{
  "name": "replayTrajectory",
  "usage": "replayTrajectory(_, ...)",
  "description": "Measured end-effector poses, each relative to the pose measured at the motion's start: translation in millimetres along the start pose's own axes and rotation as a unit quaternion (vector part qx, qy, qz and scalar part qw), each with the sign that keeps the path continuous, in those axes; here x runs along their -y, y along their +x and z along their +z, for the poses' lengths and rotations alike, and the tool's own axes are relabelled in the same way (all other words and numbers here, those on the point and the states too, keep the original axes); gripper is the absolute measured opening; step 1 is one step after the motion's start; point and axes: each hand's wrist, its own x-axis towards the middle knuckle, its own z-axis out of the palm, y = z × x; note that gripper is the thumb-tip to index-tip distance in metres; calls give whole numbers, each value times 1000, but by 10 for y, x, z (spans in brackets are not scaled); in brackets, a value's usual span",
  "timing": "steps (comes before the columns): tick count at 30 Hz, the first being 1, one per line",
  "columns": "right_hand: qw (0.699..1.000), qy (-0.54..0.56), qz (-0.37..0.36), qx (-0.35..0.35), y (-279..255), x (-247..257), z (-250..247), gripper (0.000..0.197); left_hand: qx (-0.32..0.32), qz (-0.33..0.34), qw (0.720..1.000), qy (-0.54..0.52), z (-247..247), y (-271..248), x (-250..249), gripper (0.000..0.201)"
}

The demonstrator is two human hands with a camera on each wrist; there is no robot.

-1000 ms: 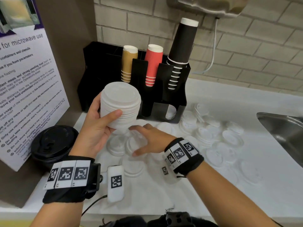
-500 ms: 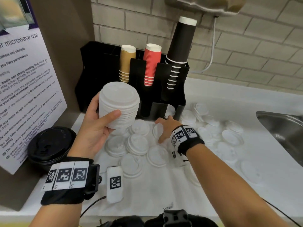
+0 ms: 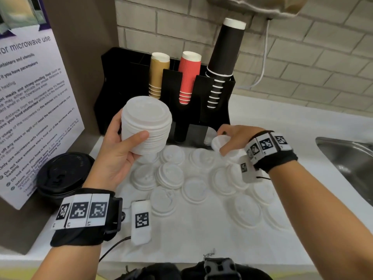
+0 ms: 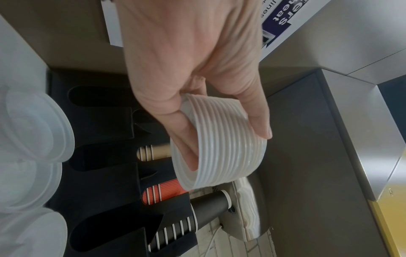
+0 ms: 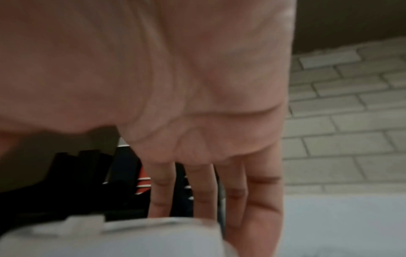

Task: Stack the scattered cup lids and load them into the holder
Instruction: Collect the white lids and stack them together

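My left hand (image 3: 132, 136) grips a tall stack of white lids (image 3: 146, 122) and holds it up in front of the black holder (image 3: 201, 91). In the left wrist view the left hand (image 4: 224, 142) wraps round the lid stack (image 4: 232, 167), thumb on one side and fingers on the other. My right hand (image 3: 223, 141) is low at the holder's front right corner and pinches a single white lid (image 3: 219, 143), tilted off the counter. The right wrist view is blurred: fingers (image 5: 206, 191) reach down behind a white lid (image 5: 131, 241). Several loose lids (image 3: 193, 190) lie scattered on the white counter.
Brown cups (image 3: 158, 75), red cups (image 3: 188, 75) and black cups (image 3: 224, 63) stand in the holder. A pile of black lids (image 3: 62, 174) sits at the left under a notice board (image 3: 30, 98). A steel sink (image 3: 347, 158) lies at the right.
My right hand moved from the lids in the middle to the far right, by the holder's front corner, and lifted one lid. The left hand kept the stack where it was.
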Motion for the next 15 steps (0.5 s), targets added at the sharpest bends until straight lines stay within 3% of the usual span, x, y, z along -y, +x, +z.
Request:
replayTrajectory(2, 998, 1, -44, 36, 78, 193, 145, 57, 6, -4, 1000, 1, 22, 1, 11, 112)
replayTrajectory(5, 995, 27, -95, 11, 195, 463, 344, 75, 6, -11, 1000, 2, 34, -4, 44, 102)
replayTrajectory(7, 996, 21, -88, -14, 290, 522, 416, 81, 1, -13, 1000, -1, 27, -15, 61, 102)
replayTrajectory(11, 993, -111, -29, 1, 457, 471, 524, 73, -7, -14, 1000, -8, -27, -44, 58, 101)
replayTrajectory(15, 987, -157, -40, -3, 543, 424, 688, 85, -14, -18, 1000, -16, -74, -78, 53, 107)
